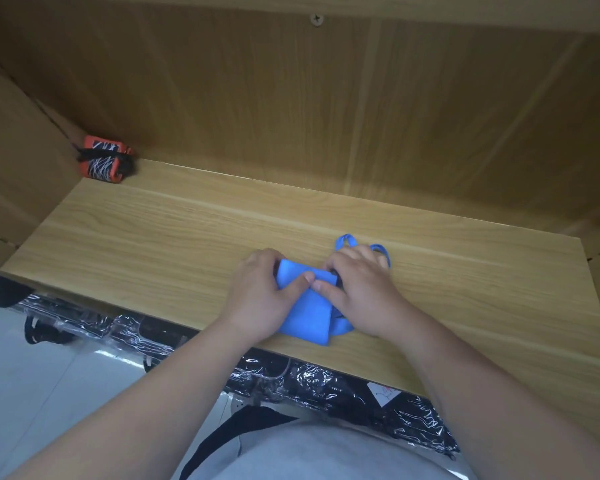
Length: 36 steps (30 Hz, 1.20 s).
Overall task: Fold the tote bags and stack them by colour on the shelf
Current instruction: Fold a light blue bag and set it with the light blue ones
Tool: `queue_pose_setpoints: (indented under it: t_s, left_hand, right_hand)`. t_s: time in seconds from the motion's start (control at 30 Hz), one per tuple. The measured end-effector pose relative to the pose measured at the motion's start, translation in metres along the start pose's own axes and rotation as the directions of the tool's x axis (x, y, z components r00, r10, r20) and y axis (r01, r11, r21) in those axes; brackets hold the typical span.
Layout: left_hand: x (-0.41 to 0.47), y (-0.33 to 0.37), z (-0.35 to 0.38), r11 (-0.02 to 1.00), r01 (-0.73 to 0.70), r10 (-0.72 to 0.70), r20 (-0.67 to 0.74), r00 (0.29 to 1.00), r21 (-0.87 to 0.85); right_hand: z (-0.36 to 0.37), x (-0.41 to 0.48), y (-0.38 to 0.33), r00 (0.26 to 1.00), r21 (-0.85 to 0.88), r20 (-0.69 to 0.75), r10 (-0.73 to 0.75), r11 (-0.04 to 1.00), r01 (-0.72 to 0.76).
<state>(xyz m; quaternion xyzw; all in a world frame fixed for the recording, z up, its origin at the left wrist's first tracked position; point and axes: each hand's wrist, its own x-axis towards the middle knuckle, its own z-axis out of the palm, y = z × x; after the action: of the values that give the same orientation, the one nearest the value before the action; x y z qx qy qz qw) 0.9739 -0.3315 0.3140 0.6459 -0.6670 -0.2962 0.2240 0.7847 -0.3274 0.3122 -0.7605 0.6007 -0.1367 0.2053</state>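
A blue tote bag [309, 313], folded into a small packet, lies on the wooden shelf [153, 230] near its front edge. My left hand [260, 299] grips the packet's left side, thumb on top. My right hand [361, 289] grips its right side, thumb meeting the left thumb on the top fold. The bag's blue handles [347, 241] stick out behind my right hand. A folded orange tote bag with white and black markings [104, 159] sits in the shelf's back left corner.
The shelf has a wooden back panel [291, 98] and side walls. Below the shelf's front edge lie black items in clear plastic wrap [326, 382]. A pale tiled floor [32, 375] shows at the lower left.
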Motion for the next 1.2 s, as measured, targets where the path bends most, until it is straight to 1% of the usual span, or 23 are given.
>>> queue_pose_setpoints:
  t_s: [0.07, 0.1, 0.17, 0.23, 0.3, 0.33, 0.37, 0.4, 0.43, 0.5, 0.57, 0.63, 0.7, 0.73, 0.83, 0.9, 0.93, 1.0, 1.03, 1.1, 1.13, 1.17, 1.2]
  left_hand:
    - [-0.009, 0.009, -0.004, 0.968, 0.087, -0.074, 0.064, 0.995, -0.237]
    - [-0.013, 0.014, -0.007, 0.923, 0.127, -0.097, 0.099, 0.990, -0.362]
    - [-0.018, 0.022, -0.013, 0.806, 0.212, -0.152, 0.153, 0.976, -0.552]
    - [-0.023, 0.029, -0.021, 0.669, 0.299, -0.200, 0.222, 0.954, -0.681]
    - [-0.029, 0.035, -0.026, 0.526, 0.333, -0.173, 0.284, 0.943, -0.783]
    - [-0.032, 0.039, -0.027, 0.473, 0.339, -0.152, 0.304, 0.940, -0.813]
    - [-0.036, 0.042, -0.028, 0.449, 0.341, -0.136, 0.314, 0.940, -0.826]
    - [-0.040, 0.044, -0.026, 0.450, 0.336, -0.131, 0.311, 0.941, -0.827]
    - [-0.043, 0.045, -0.025, 0.475, 0.323, -0.138, 0.294, 0.946, -0.819]
    - [-0.047, 0.044, -0.022, 0.547, 0.269, -0.156, 0.220, 0.963, -0.793]
    - [-0.048, 0.043, -0.021, 0.594, 0.196, -0.146, 0.135, 0.980, -0.780]
    - [-0.048, 0.044, -0.023, 0.606, 0.128, -0.118, 0.070, 0.990, -0.785]
    - [-0.047, 0.045, -0.024, 0.603, 0.100, -0.093, 0.055, 0.994, -0.791]
    - [-0.047, 0.046, -0.024, 0.594, 0.111, -0.084, 0.075, 0.994, -0.796]
    - [-0.045, 0.046, -0.024, 0.607, 0.186, -0.069, 0.182, 0.981, -0.773]
    - [-0.040, 0.048, -0.026, 0.646, 0.176, -0.047, 0.191, 0.980, -0.743]
    - [-0.036, 0.049, -0.028, 0.661, 0.152, -0.037, 0.170, 0.985, -0.735]
    - [-0.028, 0.050, -0.035, 0.672, 0.109, -0.046, 0.105, 0.993, -0.732]
    - [-0.024, 0.050, -0.039, 0.673, 0.094, -0.062, 0.071, 0.996, -0.734]
    - [-0.019, 0.048, -0.049, 0.682, 0.070, -0.090, 0.011, 0.996, -0.728]
    - [-0.018, 0.046, -0.054, 0.688, 0.059, -0.097, -0.011, 0.995, -0.723]
    - [-0.018, 0.044, -0.057, 0.692, 0.053, -0.101, -0.024, 0.995, -0.720]
    - [-0.018, 0.042, -0.060, 0.695, 0.052, -0.106, -0.030, 0.994, -0.717]
  right_hand:
    - [0.002, -0.008, -0.005, 0.997, 0.063, -0.074, -0.037, 0.997, 0.042]
    - [0.001, -0.011, -0.007, 0.991, 0.087, -0.121, -0.053, 0.994, 0.063]
    - [-0.004, -0.014, -0.012, 0.973, 0.129, -0.218, -0.075, 0.986, 0.105]
    - [-0.012, -0.017, -0.015, 0.948, 0.134, -0.304, -0.094, 0.981, 0.140]
    - [-0.019, -0.018, -0.015, 0.914, 0.098, -0.387, -0.120, 0.980, 0.171]
    - [-0.021, -0.019, -0.015, 0.899, 0.081, -0.418, -0.132, 0.980, 0.182]
    - [-0.021, -0.020, -0.015, 0.888, 0.066, -0.439, -0.139, 0.980, 0.186]
    - [-0.021, -0.022, -0.016, 0.884, 0.055, -0.446, -0.142, 0.981, 0.185]
    - [-0.019, -0.024, -0.017, 0.885, 0.047, -0.443, -0.143, 0.982, 0.182]
    - [-0.017, -0.030, -0.018, 0.898, 0.074, -0.421, -0.130, 0.982, 0.177]
    - [-0.018, -0.035, -0.019, 0.926, 0.180, -0.373, -0.068, 0.973, 0.144]
    - [-0.021, -0.037, -0.020, 0.969, 0.326, -0.247, 0.016, 0.943, 0.068]
    - [-0.025, -0.036, -0.021, 0.990, 0.480, -0.130, 0.047, 0.877, 0.021]
    - [-0.026, -0.036, -0.022, 0.992, 0.521, -0.120, 0.050, 0.853, 0.020]
    - [-0.028, -0.038, -0.022, 0.982, 0.483, -0.185, 0.043, 0.874, 0.052]
    - [-0.030, -0.040, -0.022, 0.976, 0.461, -0.213, 0.051, 0.886, 0.054]
    - [-0.032, -0.041, -0.021, 0.974, 0.459, -0.219, 0.059, 0.887, 0.049]
    - [-0.040, -0.046, -0.017, 0.981, 0.419, -0.185, 0.058, 0.908, 0.025]
    - [-0.045, -0.048, -0.013, 0.986, 0.354, -0.159, 0.050, 0.935, 0.010]
    - [-0.050, -0.053, -0.002, 0.992, 0.171, -0.125, 0.031, 0.985, -0.009]
    - [-0.052, -0.055, 0.003, 0.986, 0.109, -0.169, 0.014, 0.994, 0.005]
    - [-0.053, -0.057, 0.009, 0.978, 0.098, -0.210, 0.000, 0.995, 0.021]
    - [-0.057, -0.059, 0.011, 0.972, 0.131, -0.235, 0.006, 0.991, 0.026]
